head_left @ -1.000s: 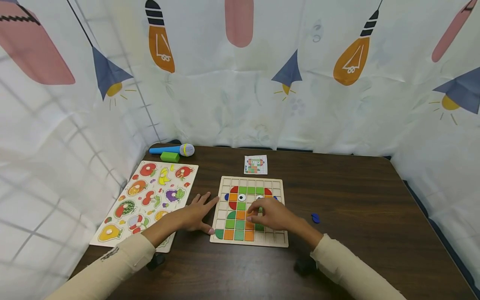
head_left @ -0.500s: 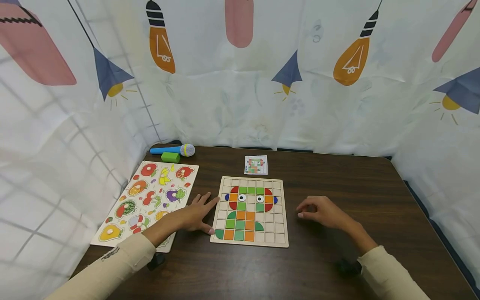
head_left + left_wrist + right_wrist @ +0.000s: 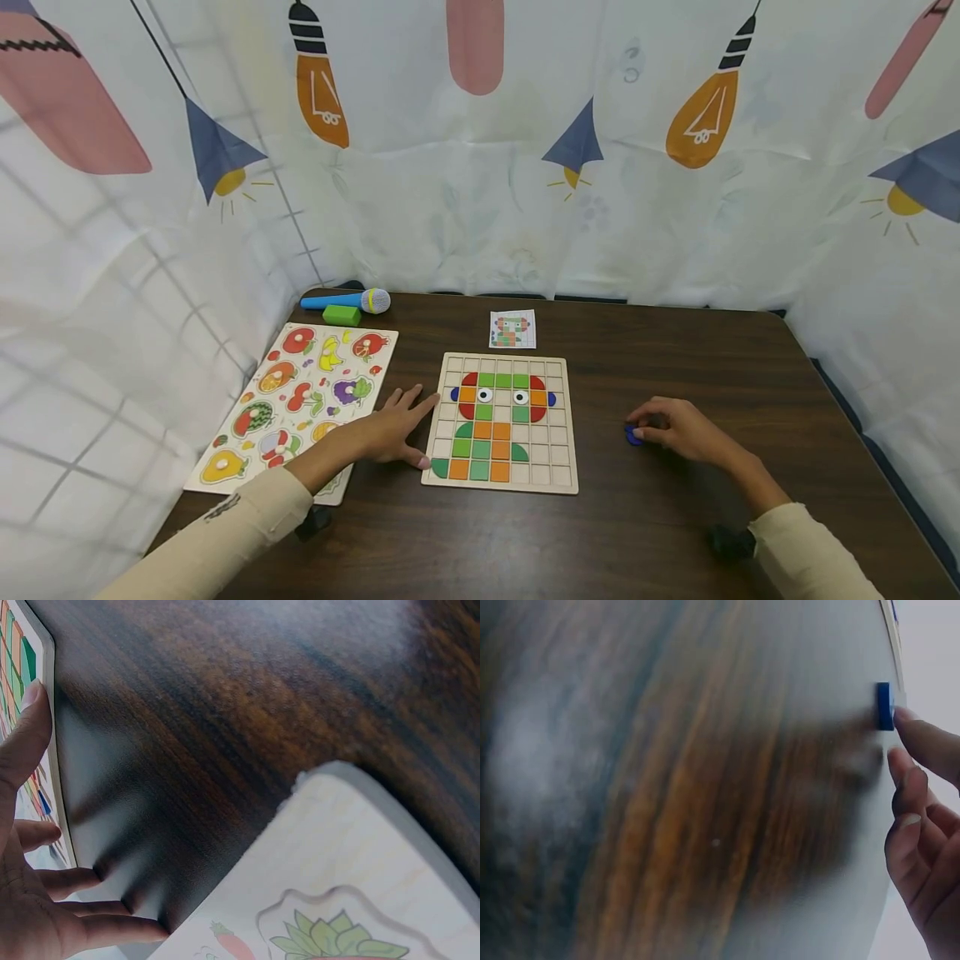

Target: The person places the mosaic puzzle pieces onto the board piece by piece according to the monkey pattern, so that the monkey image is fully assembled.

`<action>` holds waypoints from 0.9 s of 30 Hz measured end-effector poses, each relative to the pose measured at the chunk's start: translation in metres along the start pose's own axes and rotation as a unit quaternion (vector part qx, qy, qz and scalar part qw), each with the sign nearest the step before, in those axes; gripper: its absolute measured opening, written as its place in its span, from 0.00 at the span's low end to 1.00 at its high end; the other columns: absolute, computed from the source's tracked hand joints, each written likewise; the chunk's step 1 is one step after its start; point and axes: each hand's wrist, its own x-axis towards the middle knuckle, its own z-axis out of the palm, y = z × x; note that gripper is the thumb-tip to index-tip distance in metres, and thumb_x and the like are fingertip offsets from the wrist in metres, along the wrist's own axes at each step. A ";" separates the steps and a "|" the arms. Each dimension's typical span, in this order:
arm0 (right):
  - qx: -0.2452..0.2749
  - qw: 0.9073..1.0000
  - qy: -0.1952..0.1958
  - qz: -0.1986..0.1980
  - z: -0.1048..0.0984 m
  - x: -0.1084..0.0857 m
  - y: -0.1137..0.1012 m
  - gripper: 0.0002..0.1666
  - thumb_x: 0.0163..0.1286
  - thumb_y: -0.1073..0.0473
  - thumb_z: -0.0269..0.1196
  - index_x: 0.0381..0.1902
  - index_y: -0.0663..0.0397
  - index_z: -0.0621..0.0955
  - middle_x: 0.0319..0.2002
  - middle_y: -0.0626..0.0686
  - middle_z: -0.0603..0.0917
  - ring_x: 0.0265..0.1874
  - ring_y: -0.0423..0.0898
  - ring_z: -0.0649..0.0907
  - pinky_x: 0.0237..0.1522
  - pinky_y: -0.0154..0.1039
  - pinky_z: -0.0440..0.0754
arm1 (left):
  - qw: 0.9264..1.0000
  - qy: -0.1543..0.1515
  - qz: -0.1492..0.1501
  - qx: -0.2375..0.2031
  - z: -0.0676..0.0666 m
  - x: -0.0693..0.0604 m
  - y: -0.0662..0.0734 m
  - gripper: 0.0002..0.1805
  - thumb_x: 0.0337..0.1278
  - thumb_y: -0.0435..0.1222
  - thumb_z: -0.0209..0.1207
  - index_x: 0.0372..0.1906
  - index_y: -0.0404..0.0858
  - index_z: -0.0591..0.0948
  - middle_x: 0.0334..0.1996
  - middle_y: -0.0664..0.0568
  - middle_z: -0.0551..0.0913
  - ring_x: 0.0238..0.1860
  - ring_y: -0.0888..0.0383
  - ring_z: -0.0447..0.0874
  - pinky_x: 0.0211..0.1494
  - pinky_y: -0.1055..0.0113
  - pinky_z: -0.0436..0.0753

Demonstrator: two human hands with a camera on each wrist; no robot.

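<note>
A wooden grid board (image 3: 551, 433) bears coloured square and rounded tiles and two round eye tiles (image 3: 485, 396) in a figure. My left hand (image 3: 390, 429) lies spread at the board's left edge, its thumb (image 3: 34, 712) touching the rim in the left wrist view. Right of the board, my right hand (image 3: 684, 429) has curled fingers at small blue pieces (image 3: 634, 437) on the table. It seems to pinch one blue piece (image 3: 885, 706) at its fingertips; the far side of the grip is hidden.
A fruit puzzle board (image 3: 300, 367) lies at left, under my left forearm. Behind it are a toy microphone (image 3: 345, 301) and a green block (image 3: 341, 315). A small pattern card (image 3: 512, 329) lies beyond the grid board. A printed curtain surrounds the dark table (image 3: 675, 358).
My right hand has left the grid board and moved right to the blue pieces, uncovering the tiles beneath it. My left hand has stayed at the board's edge.
</note>
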 end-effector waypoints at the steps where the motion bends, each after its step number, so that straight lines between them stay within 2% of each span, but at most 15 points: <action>1: 0.003 1.000 0.000 0.001 0.000 0.000 0.001 0.13 0.68 0.58 0.68 0.49 0.55 0.85 0.40 0.50 0.84 0.20 0.33 0.75 0.22 0.34 0.78 | 1.000 0.000 0.000 0.000 0.000 0.000 0.000 0.57 0.50 0.55 0.72 0.80 0.44 0.53 0.79 0.34 0.47 0.77 0.25 0.43 0.70 0.29 0.60; 8: 0.008 1.000 -0.004 -0.001 0.000 0.002 0.004 0.14 0.68 0.59 0.68 0.49 0.56 0.85 0.40 0.50 0.84 0.19 0.34 0.75 0.22 0.34 0.78 | 1.000 -0.001 -0.001 0.000 0.000 0.001 0.000 0.58 0.49 0.55 0.72 0.80 0.44 0.54 0.79 0.34 0.47 0.77 0.25 0.43 0.70 0.29 0.60; 18: -0.026 0.999 -0.030 -0.030 -0.002 0.001 -0.001 0.17 0.70 0.59 0.66 0.55 0.54 0.86 0.40 0.47 0.80 0.22 0.32 0.74 0.24 0.32 0.77 | 1.000 -0.001 -0.002 0.003 0.000 0.001 0.000 0.58 0.49 0.56 0.72 0.80 0.44 0.54 0.80 0.34 0.47 0.77 0.26 0.43 0.70 0.29 0.60; 23: -0.044 0.997 -0.024 -0.056 0.000 0.001 -0.001 0.16 0.70 0.61 0.66 0.54 0.55 0.86 0.39 0.46 0.80 0.25 0.31 0.73 0.25 0.31 0.76 | 1.000 -0.002 -0.001 0.006 0.000 0.001 -0.001 0.57 0.51 0.56 0.71 0.81 0.45 0.53 0.80 0.35 0.46 0.78 0.27 0.42 0.71 0.30 0.60; 27: -0.058 0.996 -0.019 -0.058 0.002 0.000 0.000 0.14 0.70 0.61 0.65 0.53 0.52 0.87 0.40 0.44 0.80 0.29 0.30 0.72 0.28 0.31 0.75 | 1.000 -0.001 0.001 0.005 0.000 0.001 -0.001 0.57 0.51 0.55 0.71 0.81 0.45 0.53 0.80 0.35 0.46 0.78 0.27 0.42 0.71 0.30 0.59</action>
